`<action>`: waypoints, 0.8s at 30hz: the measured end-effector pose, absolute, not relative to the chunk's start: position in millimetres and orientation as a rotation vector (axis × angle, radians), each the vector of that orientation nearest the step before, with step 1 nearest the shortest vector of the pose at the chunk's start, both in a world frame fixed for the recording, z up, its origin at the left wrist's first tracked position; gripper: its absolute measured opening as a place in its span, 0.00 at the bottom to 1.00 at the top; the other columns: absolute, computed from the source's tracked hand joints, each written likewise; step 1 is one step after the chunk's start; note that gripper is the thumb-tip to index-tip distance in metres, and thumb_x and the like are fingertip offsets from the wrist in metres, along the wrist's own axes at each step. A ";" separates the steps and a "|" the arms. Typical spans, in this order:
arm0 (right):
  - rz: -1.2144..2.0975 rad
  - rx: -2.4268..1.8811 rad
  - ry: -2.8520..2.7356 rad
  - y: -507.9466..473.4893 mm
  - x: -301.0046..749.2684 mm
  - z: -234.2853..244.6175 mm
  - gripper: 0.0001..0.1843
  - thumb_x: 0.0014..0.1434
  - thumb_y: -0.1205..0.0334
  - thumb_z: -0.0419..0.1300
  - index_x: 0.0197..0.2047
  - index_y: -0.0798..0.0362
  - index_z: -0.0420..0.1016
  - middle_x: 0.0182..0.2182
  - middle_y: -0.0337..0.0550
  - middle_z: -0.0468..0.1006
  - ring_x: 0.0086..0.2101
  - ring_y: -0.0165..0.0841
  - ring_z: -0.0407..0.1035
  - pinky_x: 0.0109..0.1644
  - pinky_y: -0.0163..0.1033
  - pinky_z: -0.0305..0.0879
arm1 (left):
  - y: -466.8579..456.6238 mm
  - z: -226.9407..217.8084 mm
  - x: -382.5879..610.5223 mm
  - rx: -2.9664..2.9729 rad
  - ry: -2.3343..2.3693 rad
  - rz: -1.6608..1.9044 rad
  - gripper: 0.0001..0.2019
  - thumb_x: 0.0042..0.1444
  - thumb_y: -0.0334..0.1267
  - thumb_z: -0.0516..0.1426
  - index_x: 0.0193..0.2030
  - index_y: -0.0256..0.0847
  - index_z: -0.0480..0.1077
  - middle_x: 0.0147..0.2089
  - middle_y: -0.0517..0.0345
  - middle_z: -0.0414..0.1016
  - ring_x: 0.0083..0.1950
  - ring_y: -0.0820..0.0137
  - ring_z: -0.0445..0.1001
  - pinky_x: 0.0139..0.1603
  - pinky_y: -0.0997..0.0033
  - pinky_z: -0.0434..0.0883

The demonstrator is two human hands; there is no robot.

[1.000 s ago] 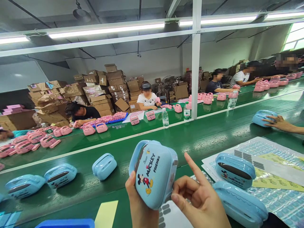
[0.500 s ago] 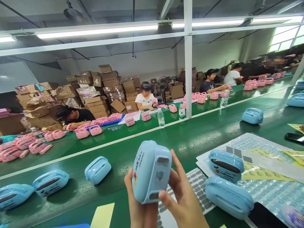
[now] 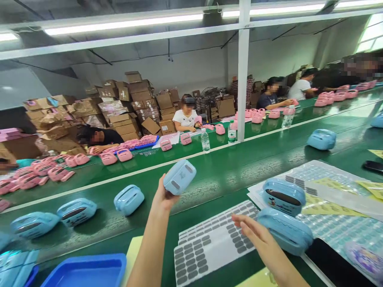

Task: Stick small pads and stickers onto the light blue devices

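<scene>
My left hand [image 3: 168,199] is raised over the green belt and grips a light-blue plastic device [image 3: 180,178] from below. Its underside faces me, with a grey oval pad at each end and small markings between. My right hand [image 3: 254,231] is open with fingers outstretched, above a white sheet of grey oval stickers [image 3: 220,255]. Part of that sheet is bare backing. Just beyond the right hand sit two more blue devices: a plain-sided one [image 3: 285,231], partly covered by the hand, and behind it one with a dark window and cartoon print [image 3: 283,197].
Several blue devices [image 3: 128,199] stand along the green belt [image 3: 209,191]. A blue tray [image 3: 86,271] lies at front left, a black phone [image 3: 335,259] at right beside bubble-textured plastic [image 3: 338,231]. Across the belt, people work among pink devices [image 3: 107,158] and bottles [image 3: 205,141].
My hands have parted. The left hand has carried the blue device up and away over the belt, and the right hand has let go and moved right and down over the stickers.
</scene>
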State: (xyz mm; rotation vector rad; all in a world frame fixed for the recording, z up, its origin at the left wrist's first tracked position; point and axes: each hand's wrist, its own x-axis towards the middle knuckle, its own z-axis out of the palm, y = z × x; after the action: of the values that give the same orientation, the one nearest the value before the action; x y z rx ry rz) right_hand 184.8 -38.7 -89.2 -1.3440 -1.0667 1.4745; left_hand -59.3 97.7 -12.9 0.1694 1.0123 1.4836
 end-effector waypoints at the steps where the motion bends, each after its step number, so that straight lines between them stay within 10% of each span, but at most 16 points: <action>1: 1.502 -1.340 -1.070 -39.9 182.3 -95.3 0.35 0.54 0.33 0.52 0.53 0.52 0.68 0.58 0.49 0.64 0.58 0.44 0.57 0.63 0.50 0.51 | 85.7 -8.1 -55.5 0.160 0.977 1.461 0.08 0.56 0.37 0.58 0.41 0.37 0.69 0.31 0.59 0.74 0.33 0.70 0.74 0.37 0.67 0.72; 10: 1.461 -1.376 -1.518 -45.2 171.1 -138.8 0.34 0.61 0.38 0.45 0.59 0.54 0.64 0.62 0.50 0.58 0.59 0.41 0.56 0.65 0.47 0.49 | 83.8 -8.9 -49.9 0.945 1.284 1.550 0.18 0.58 0.42 0.55 0.51 0.32 0.67 0.49 0.46 0.73 0.47 0.64 0.74 0.47 0.65 0.71; 14: 1.218 -1.514 -1.762 -54.6 179.8 -158.0 0.29 0.61 0.47 0.46 0.58 0.55 0.67 0.63 0.50 0.55 0.63 0.43 0.49 0.68 0.51 0.42 | 134.8 -71.9 -86.5 1.307 1.741 1.599 0.31 0.39 0.32 0.67 0.53 0.35 0.65 0.63 0.47 0.61 0.64 0.58 0.59 0.65 0.63 0.54; 20: 1.060 -1.618 -1.829 -37.2 167.8 -156.9 0.21 0.59 0.64 0.50 0.53 0.59 0.72 0.51 0.52 0.68 0.52 0.37 0.62 0.61 0.45 0.55 | 164.2 -114.0 -135.4 1.446 2.049 1.265 0.33 0.40 0.28 0.65 0.56 0.32 0.61 0.56 0.36 0.66 0.60 0.44 0.62 0.60 0.46 0.55; 24: 0.975 -1.660 -1.900 -12.7 129.6 -152.2 0.16 0.55 0.71 0.54 0.44 0.57 0.77 0.43 0.50 0.71 0.47 0.38 0.64 0.56 0.45 0.57 | 144.8 -108.4 -110.7 1.609 2.113 1.327 0.44 0.49 0.35 0.61 0.67 0.27 0.40 0.68 0.27 0.40 0.69 0.46 0.43 0.65 0.50 0.47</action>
State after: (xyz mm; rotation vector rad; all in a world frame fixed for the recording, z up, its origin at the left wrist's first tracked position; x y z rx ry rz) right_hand 129.6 -12.7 -152.2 -1.6603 -1.8998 0.9750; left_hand -110.7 144.8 -108.4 1.6090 2.1132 1.3274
